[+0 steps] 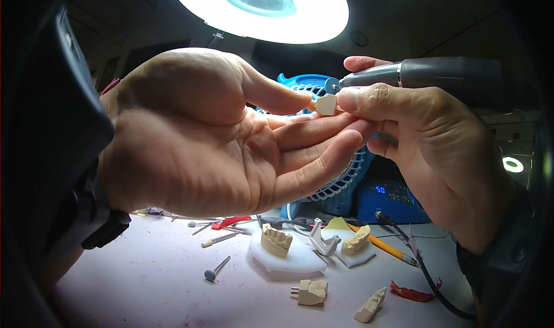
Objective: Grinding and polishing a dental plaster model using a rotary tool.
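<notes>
My left hand (202, 137), palm turned up, pinches a small cream plaster die (326, 105) between the thumb and fingertips. Around a dark handpiece (450, 72), the fingers of my right hand (427, 120) are closed, and its thumb tip lies right beside the die. A small grey-blue cutting disc (332, 85) on the handpiece's tip sits just above the die; whether they touch I cannot tell. Below, on the table, lie a plaster block with metal pins (312, 292) and another plaster tooth piece (370, 305).
A plaster tooth model (276, 240) stands on a white base (288, 263). Another model piece (355, 240) rests beside it. A loose grinding bur (217, 268), a yellow-orange pencil (392, 252) and a black cable (430, 282) lie around. Behind are a blue fan (332, 198) and control box (389, 204); a ring lamp (323, 16) hangs overhead.
</notes>
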Tool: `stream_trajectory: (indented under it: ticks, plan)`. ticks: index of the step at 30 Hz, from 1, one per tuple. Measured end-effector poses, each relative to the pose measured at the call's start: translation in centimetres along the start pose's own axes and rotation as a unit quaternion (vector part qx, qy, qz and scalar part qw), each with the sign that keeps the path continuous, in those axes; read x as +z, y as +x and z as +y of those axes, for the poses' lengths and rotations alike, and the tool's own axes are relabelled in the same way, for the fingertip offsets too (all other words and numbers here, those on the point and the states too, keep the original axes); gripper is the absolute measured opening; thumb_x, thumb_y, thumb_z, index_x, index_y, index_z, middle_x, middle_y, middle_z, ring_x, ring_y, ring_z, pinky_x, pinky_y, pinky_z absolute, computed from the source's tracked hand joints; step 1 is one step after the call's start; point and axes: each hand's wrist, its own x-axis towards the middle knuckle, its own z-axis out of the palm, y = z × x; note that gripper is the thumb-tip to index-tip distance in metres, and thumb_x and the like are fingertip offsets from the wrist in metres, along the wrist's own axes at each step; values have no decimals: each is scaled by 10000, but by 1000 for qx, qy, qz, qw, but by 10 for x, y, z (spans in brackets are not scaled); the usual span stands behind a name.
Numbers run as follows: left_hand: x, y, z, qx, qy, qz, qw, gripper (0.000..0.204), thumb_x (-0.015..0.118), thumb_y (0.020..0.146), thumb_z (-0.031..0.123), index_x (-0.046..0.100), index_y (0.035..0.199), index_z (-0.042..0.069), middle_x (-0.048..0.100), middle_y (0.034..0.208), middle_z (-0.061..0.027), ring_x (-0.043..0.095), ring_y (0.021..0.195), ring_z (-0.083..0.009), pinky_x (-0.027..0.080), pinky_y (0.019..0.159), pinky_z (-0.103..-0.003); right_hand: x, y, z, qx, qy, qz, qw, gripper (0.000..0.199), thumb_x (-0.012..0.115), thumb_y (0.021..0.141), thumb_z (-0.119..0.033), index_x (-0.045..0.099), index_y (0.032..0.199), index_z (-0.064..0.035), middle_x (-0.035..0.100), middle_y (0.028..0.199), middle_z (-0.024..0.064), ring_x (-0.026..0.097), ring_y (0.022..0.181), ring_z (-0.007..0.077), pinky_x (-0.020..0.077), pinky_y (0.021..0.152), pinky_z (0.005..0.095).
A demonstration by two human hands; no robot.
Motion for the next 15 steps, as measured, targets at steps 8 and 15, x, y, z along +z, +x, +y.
stream_trajectory:
  ticks: [8,15]
  plan:
    - [0,2,-1,21,109,-14,994,364,381,1119,176,544,1377,-23,685,1298,-161,658,1249,-238,591,970,-350,5,-2,3,-7,-31,8,999,391,694,961,-260,630,1191,50,678,1132,148,676,1063,217,501,1030,379]
    - [0,-2,-3,71,166,0,984,320,391,1109,134,532,1315,-65,682,1246,-200,711,1124,-236,607,934,-360,21,-6,7,-16,-115,46,992,384,709,941,-235,634,1205,33,681,1116,118,678,1024,190,492,1007,360]
